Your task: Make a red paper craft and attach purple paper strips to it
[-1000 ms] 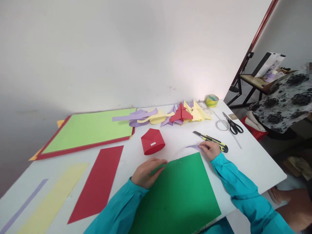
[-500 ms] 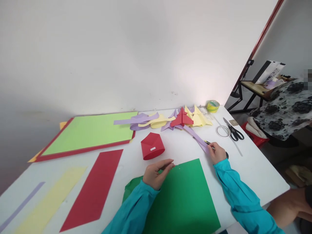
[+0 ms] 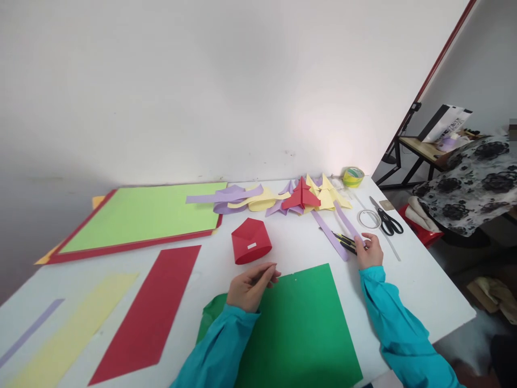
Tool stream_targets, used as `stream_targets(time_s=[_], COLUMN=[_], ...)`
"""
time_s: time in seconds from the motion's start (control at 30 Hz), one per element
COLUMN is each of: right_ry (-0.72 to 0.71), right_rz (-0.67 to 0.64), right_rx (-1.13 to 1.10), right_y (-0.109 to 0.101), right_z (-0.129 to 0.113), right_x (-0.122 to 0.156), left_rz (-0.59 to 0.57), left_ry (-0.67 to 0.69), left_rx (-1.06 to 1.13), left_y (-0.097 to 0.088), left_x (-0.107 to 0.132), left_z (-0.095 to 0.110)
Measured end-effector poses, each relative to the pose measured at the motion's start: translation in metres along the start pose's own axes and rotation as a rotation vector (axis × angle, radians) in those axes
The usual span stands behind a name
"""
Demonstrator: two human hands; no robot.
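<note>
Right hand: my right hand (image 3: pixel 369 252) holds the near end of a narrow purple paper strip (image 3: pixel 345 220) in a narrow pinch; the strip's free end points far and a little left.
Second strip: another purple paper strip (image 3: pixel 329 235) is just left of it, crossing in view over the black and yellow cutter knife (image 3: pixel 348 245).
Left hand: my left hand (image 3: pixel 252 285) has its fingertips brought close together, above the far edge of the dark green square sheet (image 3: pixel 302 328); I cannot tell if something thin is between them.
Red folded paper: the red folded paper piece with a small white patch (image 3: pixel 251 237) sits just beyond my left hand.
Right side: black-handled scissors (image 3: pixel 388 218) lie beside a thin white tape ring (image 3: pixel 359 221).
Far side: a red pointed paper shape (image 3: pixel 301 195) stands among purple and yellow ones.
Left side: a long red paper panel (image 3: pixel 149 315) lies flat, and farther is a light green sheet (image 3: pixel 141 218).
</note>
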State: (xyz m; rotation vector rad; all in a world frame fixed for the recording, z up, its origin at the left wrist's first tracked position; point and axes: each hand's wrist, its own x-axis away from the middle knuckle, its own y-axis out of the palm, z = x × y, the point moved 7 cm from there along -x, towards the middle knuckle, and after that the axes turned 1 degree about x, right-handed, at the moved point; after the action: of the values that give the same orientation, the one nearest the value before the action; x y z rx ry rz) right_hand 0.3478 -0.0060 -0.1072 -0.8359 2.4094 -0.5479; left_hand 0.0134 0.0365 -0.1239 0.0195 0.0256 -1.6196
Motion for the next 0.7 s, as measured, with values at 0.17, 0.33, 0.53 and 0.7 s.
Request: stream_targets(time_s=[0.17,0.33,0.53,0.7], right_ry=[-0.283,-0.422,-0.452,-0.551], right_rz=[0.094,0.091,0.134,0.149], right_rx=[0.296,0.357,0.342,0.32], right_y=[-0.006,0.003,-0.004,-0.007], right_z=[-0.03,-0.035,-0.035,-0.046], right_x=[0.016,0.021,0.018,0.027], left_rz=[0.162,0.239,0.309,0.382], left_ry=[-0.157,-0.342,-0.471,-0.456], left_rx=[0.152,0.545,0.965,1.139], left_y=[-0.018,-0.012,-0.002,-0.004], left_x=[-0.003,-0.004,-0.008,-0.017], left_z=[-0.01,-0.01,0.0,-0.002])
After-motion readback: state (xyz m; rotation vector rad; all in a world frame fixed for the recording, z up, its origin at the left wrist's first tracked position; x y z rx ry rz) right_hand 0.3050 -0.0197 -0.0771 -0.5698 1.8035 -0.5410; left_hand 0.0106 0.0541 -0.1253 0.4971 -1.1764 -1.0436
